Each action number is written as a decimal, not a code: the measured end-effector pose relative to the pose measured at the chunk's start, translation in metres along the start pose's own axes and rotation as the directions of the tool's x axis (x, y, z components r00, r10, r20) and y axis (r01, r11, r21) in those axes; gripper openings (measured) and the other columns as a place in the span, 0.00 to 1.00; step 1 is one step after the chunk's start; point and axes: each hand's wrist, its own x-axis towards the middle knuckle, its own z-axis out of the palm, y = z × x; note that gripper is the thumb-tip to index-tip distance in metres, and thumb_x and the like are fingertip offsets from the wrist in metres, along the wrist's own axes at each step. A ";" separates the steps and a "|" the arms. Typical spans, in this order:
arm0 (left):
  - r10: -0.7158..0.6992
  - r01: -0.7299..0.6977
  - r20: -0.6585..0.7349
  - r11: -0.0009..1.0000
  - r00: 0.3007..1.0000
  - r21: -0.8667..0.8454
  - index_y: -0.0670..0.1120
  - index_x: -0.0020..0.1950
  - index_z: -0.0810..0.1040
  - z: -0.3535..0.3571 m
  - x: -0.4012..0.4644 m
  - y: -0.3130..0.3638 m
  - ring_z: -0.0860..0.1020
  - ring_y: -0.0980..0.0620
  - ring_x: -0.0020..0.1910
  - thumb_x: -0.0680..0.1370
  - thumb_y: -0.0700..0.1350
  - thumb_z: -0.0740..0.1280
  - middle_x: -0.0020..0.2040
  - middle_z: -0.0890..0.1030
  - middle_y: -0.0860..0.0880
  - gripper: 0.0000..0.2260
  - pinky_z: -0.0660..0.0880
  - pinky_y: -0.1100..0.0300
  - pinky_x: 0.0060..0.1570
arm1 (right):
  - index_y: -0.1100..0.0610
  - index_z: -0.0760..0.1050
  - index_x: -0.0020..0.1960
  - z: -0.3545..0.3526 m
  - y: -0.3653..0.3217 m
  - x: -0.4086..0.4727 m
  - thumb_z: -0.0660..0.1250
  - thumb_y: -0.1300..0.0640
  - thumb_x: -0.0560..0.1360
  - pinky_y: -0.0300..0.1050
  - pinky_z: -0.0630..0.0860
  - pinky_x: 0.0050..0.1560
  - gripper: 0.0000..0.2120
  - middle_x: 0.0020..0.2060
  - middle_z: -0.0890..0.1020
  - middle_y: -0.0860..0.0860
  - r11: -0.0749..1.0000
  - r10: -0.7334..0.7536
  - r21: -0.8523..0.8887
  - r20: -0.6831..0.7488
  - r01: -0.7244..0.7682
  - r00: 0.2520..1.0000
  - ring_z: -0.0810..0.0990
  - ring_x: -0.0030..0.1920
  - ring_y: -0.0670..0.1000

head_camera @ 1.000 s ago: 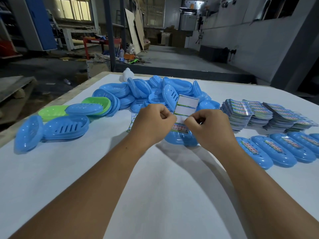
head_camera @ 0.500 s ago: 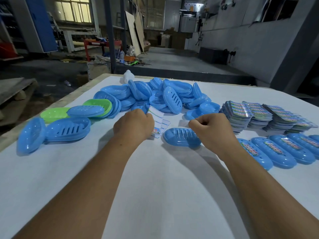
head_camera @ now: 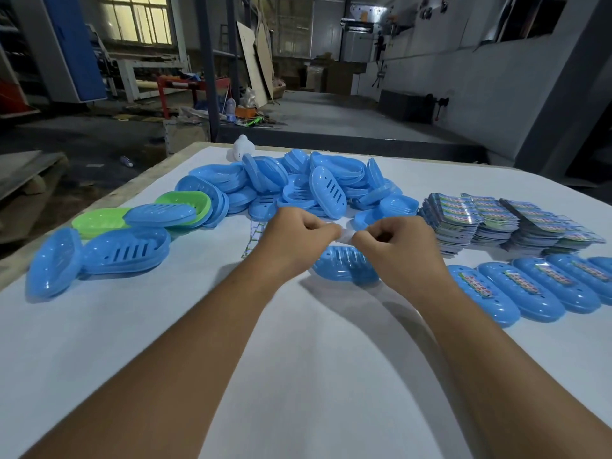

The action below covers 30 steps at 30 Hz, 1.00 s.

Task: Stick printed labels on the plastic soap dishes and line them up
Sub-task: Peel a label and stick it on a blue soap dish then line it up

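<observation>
White sheeting covers the table (head_camera: 165, 326), a plain matte ground on which everything is sorted for reach around one landmark: the bare dish (head_camera: 344, 265), a glossy blue oval with drain slots, lying directly under the hands. Beyond it is the heap (head_camera: 298, 187) of unlabelled dishes, moulded shells tumbled at all angles, with two green ones at its left end. Right of the dish runs the row (head_camera: 530, 286) of finished dishes, each with a bright label on top, side by side and touching (likely where this dish goes next). Behind that row sit the stacks (head_camera: 496, 223) of printed label sheets, fanned for easy picking. Left of the dish lies a peeled strip (head_camera: 255, 236).

Above the dish, the left hand (head_camera: 294, 240) and right hand (head_camera: 397, 243) meet with curled fingers, pinching a small pale label (head_camera: 346, 236) between them, probably peeling it; its detail is too blurred to read.
</observation>
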 end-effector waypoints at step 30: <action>0.165 -0.164 0.040 0.986 0.986 -0.014 0.47 0.36 0.82 0.007 0.001 -0.007 0.67 0.58 0.24 0.73 0.49 0.72 0.24 0.73 0.57 0.08 0.64 0.70 0.24 | 0.53 0.83 0.35 -0.001 0.003 0.004 0.72 0.51 0.73 0.38 0.67 0.29 0.10 0.25 0.79 0.48 0.994 0.031 0.103 -0.014 -0.029 0.999 0.68 0.25 0.43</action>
